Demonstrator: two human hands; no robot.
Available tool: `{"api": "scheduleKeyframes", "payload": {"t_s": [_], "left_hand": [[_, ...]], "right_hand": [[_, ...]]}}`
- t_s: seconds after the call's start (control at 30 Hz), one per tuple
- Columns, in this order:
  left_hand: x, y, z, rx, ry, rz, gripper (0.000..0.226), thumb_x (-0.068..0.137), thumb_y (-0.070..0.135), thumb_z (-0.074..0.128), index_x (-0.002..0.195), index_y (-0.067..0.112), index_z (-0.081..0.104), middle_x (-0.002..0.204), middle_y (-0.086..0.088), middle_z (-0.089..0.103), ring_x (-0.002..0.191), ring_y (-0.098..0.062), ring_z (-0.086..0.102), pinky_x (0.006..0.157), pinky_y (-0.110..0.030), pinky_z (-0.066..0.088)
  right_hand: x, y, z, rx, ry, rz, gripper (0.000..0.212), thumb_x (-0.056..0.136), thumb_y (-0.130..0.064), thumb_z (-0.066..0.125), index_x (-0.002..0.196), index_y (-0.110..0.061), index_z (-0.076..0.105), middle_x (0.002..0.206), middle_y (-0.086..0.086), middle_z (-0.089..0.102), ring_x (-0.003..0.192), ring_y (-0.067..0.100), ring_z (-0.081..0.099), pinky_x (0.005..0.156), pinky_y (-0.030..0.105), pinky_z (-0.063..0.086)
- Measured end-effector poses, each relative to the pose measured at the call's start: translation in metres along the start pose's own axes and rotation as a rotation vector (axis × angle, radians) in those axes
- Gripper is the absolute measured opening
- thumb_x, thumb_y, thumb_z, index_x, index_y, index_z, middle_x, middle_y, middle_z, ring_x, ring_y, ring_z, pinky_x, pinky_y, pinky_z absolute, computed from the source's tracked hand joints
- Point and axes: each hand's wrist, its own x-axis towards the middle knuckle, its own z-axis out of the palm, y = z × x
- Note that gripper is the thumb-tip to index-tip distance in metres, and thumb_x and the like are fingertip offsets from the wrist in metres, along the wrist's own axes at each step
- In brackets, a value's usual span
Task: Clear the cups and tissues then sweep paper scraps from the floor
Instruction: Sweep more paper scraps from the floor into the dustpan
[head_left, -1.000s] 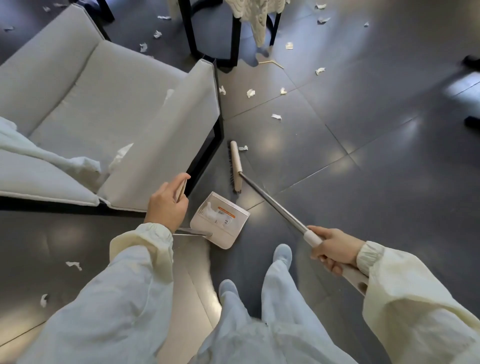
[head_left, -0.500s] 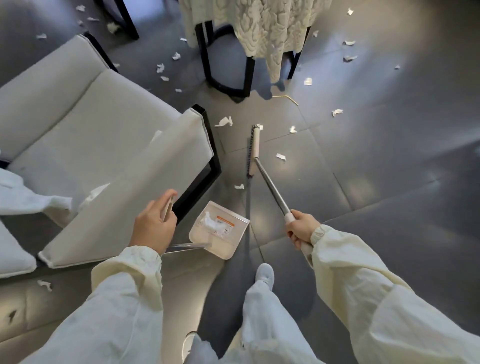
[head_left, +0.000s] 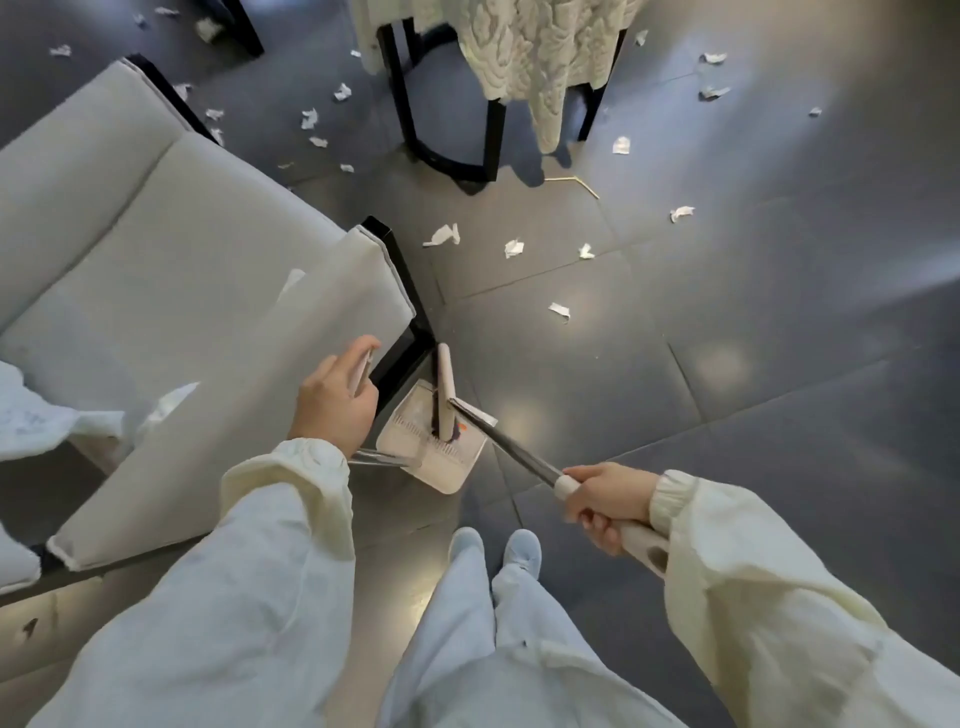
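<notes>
Paper scraps (head_left: 511, 248) are all over the dark floor (head_left: 727, 364) — a loose bunch out past the broom, more by the sofa's far corner and around the desk legs. None touch either hand; the closest lies up and right of the dustpan, well apart from both. The broom head (head_left: 445, 395) stands inside the dustpan (head_left: 441, 467), bristles down against the pan. The right hand (head_left: 605, 499) is wrapped tight round the pale grip at the end of the shaft (head_left: 509, 447), low on the right. The left hand (head_left: 335, 400) is curled round the top of the dustpan's upright handle, just left of the pan and right beside the sofa (head_left: 156, 270) arm. The pan sits on the floor at the sofa's corner, just ahead of the person's shoes (head_left: 522, 551). Further back is the desk (head_left: 496, 135) with black legs and a textured white cloth (head_left: 535, 47) hanging off it — plus a thin stick (head_left: 571, 181) on the floor nearby. Some crumpled white stuff lies on the sofa seat.
</notes>
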Motion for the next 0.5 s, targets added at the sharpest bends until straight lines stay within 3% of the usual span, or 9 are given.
{"api": "scheduleKeyframes", "payload": {"t_s": [0.17, 0.3, 0.4, 0.5], "left_hand": [[0.011, 0.007, -0.004, -0.023, -0.022, 0.014, 0.044, 0.081, -0.001, 0.052, 0.113, 0.027, 0.062, 0.086, -0.01, 0.061, 0.07, -0.03, 0.054, 0.071, -0.027, 0.04], [0.029, 0.034, 0.004, -0.043, -0.056, 0.073, 0.044, 0.083, -0.001, 0.052, 0.117, 0.025, 0.061, 0.092, -0.011, 0.062, 0.08, -0.032, 0.058, 0.077, -0.033, 0.047], [0.048, 0.06, 0.015, -0.041, -0.081, 0.141, 0.043, 0.084, -0.001, 0.053, 0.119, 0.024, 0.061, 0.096, -0.011, 0.062, 0.084, -0.032, 0.059, 0.081, -0.035, 0.047], [0.069, 0.088, 0.032, -0.012, -0.092, 0.199, 0.041, 0.086, 0.001, 0.055, 0.119, 0.025, 0.06, 0.097, -0.013, 0.063, 0.085, -0.032, 0.059, 0.081, -0.037, 0.048]], "right_hand": [[-0.041, 0.004, -0.019, 0.096, 0.04, -0.033, 0.051, 0.089, 0.006, 0.042, 0.138, -0.009, 0.037, 0.038, -0.001, 0.036, 0.029, 0.007, 0.031, 0.034, 0.011, 0.028], [-0.05, -0.003, -0.043, 0.091, 0.155, -0.119, 0.049, 0.088, 0.006, 0.042, 0.135, -0.009, 0.04, 0.046, 0.002, 0.037, 0.029, 0.008, 0.032, 0.033, 0.013, 0.029], [-0.042, -0.007, -0.072, -0.07, 0.31, -0.208, 0.046, 0.085, 0.006, 0.042, 0.13, -0.005, 0.043, 0.053, 0.009, 0.042, 0.031, 0.015, 0.037, 0.032, 0.018, 0.033], [-0.024, -0.015, -0.11, -0.255, 0.469, -0.227, 0.03, 0.085, -0.005, 0.041, 0.113, -0.012, 0.05, 0.06, 0.01, 0.053, 0.044, 0.025, 0.049, 0.037, 0.023, 0.042]]}}
